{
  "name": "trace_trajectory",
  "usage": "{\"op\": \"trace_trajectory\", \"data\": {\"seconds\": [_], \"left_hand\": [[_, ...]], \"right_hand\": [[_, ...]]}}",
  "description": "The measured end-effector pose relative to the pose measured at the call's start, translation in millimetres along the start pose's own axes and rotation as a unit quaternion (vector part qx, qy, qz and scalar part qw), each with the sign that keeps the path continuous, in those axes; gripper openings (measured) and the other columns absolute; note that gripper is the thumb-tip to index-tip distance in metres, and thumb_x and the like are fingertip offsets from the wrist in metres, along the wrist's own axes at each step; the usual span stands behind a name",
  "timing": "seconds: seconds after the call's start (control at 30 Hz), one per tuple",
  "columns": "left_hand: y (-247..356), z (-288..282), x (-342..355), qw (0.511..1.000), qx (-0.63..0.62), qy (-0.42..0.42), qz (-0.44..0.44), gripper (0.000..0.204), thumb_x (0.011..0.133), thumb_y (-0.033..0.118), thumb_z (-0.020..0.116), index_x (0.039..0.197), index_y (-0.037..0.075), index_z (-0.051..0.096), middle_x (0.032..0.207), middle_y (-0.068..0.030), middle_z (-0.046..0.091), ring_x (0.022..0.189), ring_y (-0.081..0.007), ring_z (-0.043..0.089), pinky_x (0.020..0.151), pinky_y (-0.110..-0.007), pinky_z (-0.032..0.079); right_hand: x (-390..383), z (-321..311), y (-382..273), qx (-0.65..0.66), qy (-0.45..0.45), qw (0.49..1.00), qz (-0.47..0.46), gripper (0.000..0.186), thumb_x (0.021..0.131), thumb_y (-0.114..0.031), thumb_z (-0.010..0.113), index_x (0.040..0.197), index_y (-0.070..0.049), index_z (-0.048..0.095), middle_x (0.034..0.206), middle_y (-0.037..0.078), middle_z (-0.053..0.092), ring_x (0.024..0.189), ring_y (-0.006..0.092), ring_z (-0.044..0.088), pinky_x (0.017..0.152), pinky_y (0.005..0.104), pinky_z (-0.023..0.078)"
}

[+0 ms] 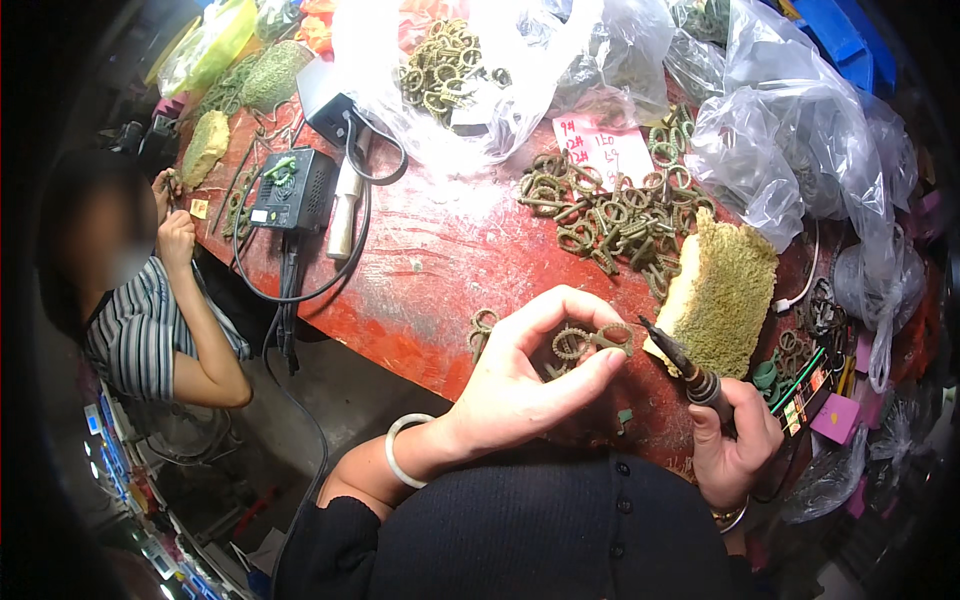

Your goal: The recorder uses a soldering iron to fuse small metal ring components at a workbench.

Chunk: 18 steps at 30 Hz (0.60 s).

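Note:
Between the thumb and forefinger of my left hand (525, 385) is a small olive-green ring (614, 338), pinched near its edge. Just beside it, a second beaded ring (571, 344) shows inside the curve of my fingers; whether I hold it too is hard to tell. My right hand (738, 440) is closed around the handle of a soldering iron (704, 385). The iron's dark tip points up and left, a short way right of the pinched ring and apart from it. Behind the tip stands a yellow sponge-like block (722, 295).
A pile of olive-green rings (620, 215) covers the red table (430, 270) ahead, near a handwritten paper (605, 150). More rings lie in a clear plastic bag (440, 135). A black power box (292, 190) with cables sits left. Another person (170, 330) works at the left edge.

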<state>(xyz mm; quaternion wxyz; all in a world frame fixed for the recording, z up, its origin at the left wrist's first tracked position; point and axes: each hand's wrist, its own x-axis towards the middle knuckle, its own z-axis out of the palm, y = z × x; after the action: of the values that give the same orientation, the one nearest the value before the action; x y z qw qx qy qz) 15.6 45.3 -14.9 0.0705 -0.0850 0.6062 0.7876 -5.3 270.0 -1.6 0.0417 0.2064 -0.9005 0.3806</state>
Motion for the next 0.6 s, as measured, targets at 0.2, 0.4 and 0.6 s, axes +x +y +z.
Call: {"op": "trace_trajectory", "data": {"seconds": [0.2,0.4,0.6], "left_hand": [[-1.7,0.1,0.8,1.000,0.011,-0.002,0.016,0.018,0.088,0.005,0.067,0.104,0.004,0.059,0.093,0.0014,0.061,0.082,-0.0020,0.057,0.074,-0.020,0.048],[-1.9,0.4,1.1,1.000,0.020,-0.001,0.023,0.018,0.088,0.005,0.067,0.104,0.003,0.059,0.094,0.0014,0.061,0.082,-0.0018,0.056,0.074,-0.020,0.048],[0.6,0.4,0.4,1.000,0.015,0.000,0.009,0.018,0.087,0.004,0.068,0.103,0.003,0.059,0.097,-0.0003,0.059,0.088,-0.0046,0.055,0.079,-0.022,0.045]], "right_hand": [[0.4,1.2,1.4,-0.003,-0.001,1.000,-0.005,0.033,0.083,-0.029,0.076,0.087,-0.001,0.060,0.065,0.008,0.054,0.051,0.0215,0.052,0.047,0.0315,0.039],[-0.2,1.2,2.3,-0.003,-0.006,1.000,-0.002,0.032,0.083,-0.029,0.076,0.086,-0.001,0.060,0.064,0.008,0.054,0.051,0.0212,0.052,0.046,0.0314,0.039],[1.0,0.6,0.9,-0.007,-0.010,1.000,-0.005,0.032,0.083,-0.029,0.076,0.085,-0.002,0.060,0.063,0.008,0.054,0.050,0.0207,0.052,0.046,0.0311,0.038]]}}
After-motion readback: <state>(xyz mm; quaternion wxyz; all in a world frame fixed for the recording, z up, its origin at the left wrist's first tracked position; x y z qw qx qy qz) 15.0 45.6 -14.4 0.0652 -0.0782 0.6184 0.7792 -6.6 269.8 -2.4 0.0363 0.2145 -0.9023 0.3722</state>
